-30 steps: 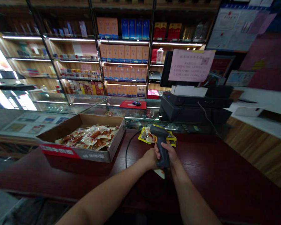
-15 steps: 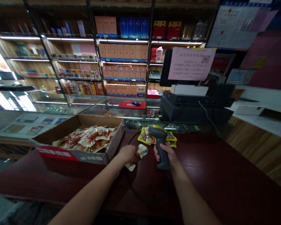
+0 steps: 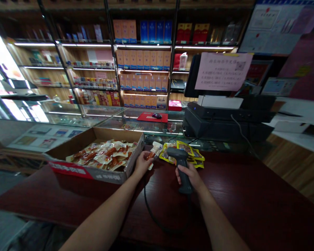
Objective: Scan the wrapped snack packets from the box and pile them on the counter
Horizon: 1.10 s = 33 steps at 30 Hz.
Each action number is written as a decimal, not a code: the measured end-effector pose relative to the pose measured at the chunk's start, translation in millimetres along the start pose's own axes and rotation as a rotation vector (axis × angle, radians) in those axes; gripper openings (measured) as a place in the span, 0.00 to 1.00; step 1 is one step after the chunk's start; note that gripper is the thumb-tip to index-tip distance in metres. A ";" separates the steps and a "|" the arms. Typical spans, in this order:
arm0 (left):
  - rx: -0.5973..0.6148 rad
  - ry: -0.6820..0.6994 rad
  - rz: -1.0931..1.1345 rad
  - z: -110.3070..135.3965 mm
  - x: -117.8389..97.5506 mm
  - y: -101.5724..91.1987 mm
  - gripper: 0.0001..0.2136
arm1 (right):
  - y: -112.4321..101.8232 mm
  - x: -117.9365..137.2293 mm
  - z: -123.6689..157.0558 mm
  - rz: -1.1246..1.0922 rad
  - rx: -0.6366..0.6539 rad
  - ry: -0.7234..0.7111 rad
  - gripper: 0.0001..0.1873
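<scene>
My right hand (image 3: 189,175) grips the handle of a dark barcode scanner (image 3: 180,161) held upright over the dark red counter (image 3: 251,202). Its black cable (image 3: 151,212) loops down toward me. My left hand (image 3: 142,162) is closed on a small snack packet (image 3: 153,152), held beside the right wall of an open cardboard box (image 3: 94,172) filled with several similar packets (image 3: 104,156). A few yellow snack packets (image 3: 191,152) lie on the counter just behind the scanner.
A black cash register with a screen and a pink paper notice (image 3: 222,71) stands at the back right. Glass display cases (image 3: 75,116) run behind the counter, with a red mouse pad and mouse (image 3: 153,116) on top. Lit shelves of boxed goods (image 3: 141,62) fill the wall.
My left hand has carried the small packet from under the scanner leftward and up to the edge of the cardboard box. The right hand and scanner have hardly moved.
</scene>
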<state>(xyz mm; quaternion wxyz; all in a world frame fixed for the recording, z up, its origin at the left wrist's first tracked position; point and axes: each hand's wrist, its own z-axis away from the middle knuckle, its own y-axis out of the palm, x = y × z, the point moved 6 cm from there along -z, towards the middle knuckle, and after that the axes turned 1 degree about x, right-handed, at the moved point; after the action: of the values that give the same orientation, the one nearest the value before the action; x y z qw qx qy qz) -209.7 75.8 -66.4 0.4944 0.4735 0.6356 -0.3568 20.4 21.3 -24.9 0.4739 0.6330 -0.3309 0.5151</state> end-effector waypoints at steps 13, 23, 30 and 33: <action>-0.003 0.039 -0.076 3.6 -5.7 -3.0 0.15 | -1.0 2.3 0.6 0.006 -0.043 0.007 0.19; -0.024 0.037 -0.067 1.4 -3.2 -4.3 0.13 | -0.6 3.1 0.3 0.016 -0.043 -0.005 0.18; -0.036 0.068 -0.056 16.1 -23.3 2.7 0.12 | 11.8 0.5 2.5 0.009 -0.032 0.000 0.18; -0.028 0.123 -0.062 23.6 -52.8 3.7 0.12 | 27.7 5.4 4.3 -0.016 0.003 -0.006 0.19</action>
<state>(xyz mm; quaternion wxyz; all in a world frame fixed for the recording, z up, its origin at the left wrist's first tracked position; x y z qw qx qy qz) -196.0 42.0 -21.4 0.4500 0.4677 0.6839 -0.3332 -1.9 8.4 -12.6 0.4762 0.6380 -0.3265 0.5096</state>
